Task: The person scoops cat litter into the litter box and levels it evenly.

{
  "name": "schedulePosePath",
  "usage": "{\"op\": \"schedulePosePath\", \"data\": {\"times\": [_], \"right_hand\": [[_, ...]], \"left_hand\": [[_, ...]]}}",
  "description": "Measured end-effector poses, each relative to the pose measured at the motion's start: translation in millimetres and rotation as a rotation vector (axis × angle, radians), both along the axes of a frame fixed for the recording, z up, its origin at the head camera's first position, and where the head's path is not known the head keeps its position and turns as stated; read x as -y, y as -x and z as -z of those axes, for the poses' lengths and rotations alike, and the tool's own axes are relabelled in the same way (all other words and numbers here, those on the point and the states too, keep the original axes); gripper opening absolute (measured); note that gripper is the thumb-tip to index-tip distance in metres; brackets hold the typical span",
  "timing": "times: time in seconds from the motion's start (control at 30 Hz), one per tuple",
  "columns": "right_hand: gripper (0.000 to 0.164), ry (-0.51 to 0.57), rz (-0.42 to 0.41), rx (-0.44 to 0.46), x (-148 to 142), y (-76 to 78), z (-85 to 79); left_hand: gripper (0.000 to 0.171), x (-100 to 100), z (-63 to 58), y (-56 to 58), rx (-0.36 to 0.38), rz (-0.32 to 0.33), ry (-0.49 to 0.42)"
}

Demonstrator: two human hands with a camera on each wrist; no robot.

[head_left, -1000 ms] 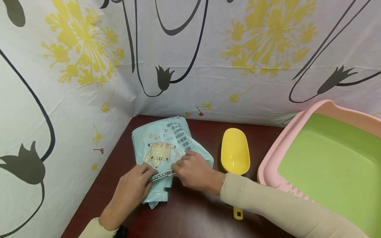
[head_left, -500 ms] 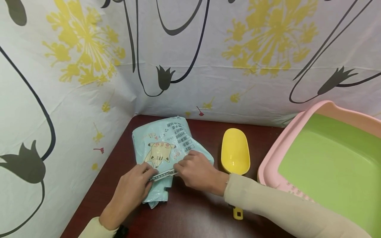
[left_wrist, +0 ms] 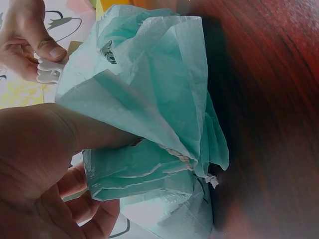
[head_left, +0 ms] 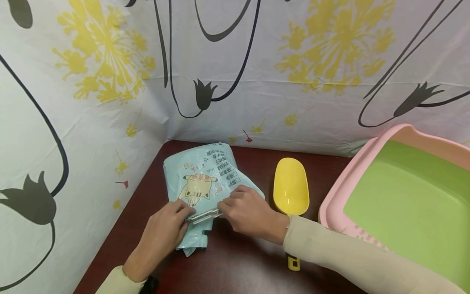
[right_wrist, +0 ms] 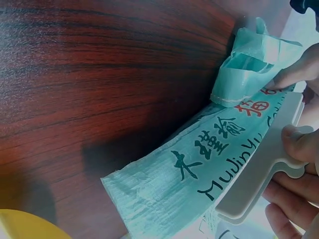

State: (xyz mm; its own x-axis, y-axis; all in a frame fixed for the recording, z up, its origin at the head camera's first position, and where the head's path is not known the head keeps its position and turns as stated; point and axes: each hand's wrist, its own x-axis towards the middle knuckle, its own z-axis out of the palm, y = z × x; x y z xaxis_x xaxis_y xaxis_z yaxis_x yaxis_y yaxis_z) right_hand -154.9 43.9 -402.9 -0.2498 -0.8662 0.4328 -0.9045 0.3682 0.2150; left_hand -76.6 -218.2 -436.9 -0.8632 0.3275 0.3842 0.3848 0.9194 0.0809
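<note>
A light blue plastic bag (head_left: 216, 163) with a printed cat and lettering lies at the table's far left, its near end folded and crumpled. My left hand (head_left: 163, 230) pinches the folded bag edge, thumb partly hidden under the plastic in the left wrist view. In my right hand (head_left: 247, 214) is a white bag clip (right_wrist: 259, 169), gripped by its handles between thumb and fingers. The clip's long bar lies along the bag's fold, beside the printed lettering in the right wrist view. Whether its jaws are closed on the plastic, I cannot tell.
To the right of the bag lies a yellow scoop (head_left: 291, 183), its handle partly under the right sleeve. A pink-rimmed green litter tray (head_left: 338, 208) stands at the right. Patterned sheeting (head_left: 227, 102) rises behind and left of the dark red table (head_left: 235, 269).
My right hand has shifted slightly to the right, along the bag's fold. The left hand keeps its place on the bag, which has hardly moved.
</note>
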Motion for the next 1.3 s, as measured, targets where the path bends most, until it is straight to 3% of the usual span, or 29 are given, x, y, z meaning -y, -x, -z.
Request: {"op": "schedulePosePath", "data": {"times": [0.43, 0.6, 1.03, 1.3], "right_hand": [[0.003, 0.049, 0.031, 0.004, -12.8, 2.1, -11.7], [0.007, 0.062, 0.024, -0.021, -18.4, 3.0, -9.4], [0.011, 0.055, 0.047, 0.017, -30.4, -1.7, -9.0], [0.016, 0.09, 0.06, 0.051, -39.4, 5.6, -9.1]], "left_hand": [[0.033, -0.3, -0.9, 0.8, -0.003, 0.006, -0.005], [0.032, 0.4, 0.3, 0.9, -0.029, 0.021, -0.007], [0.032, 0.4, 0.5, 0.3, -0.024, 0.019, -0.008], [0.032, 0.6, 1.0, 1.5, -0.029, 0.019, -0.013]]}}
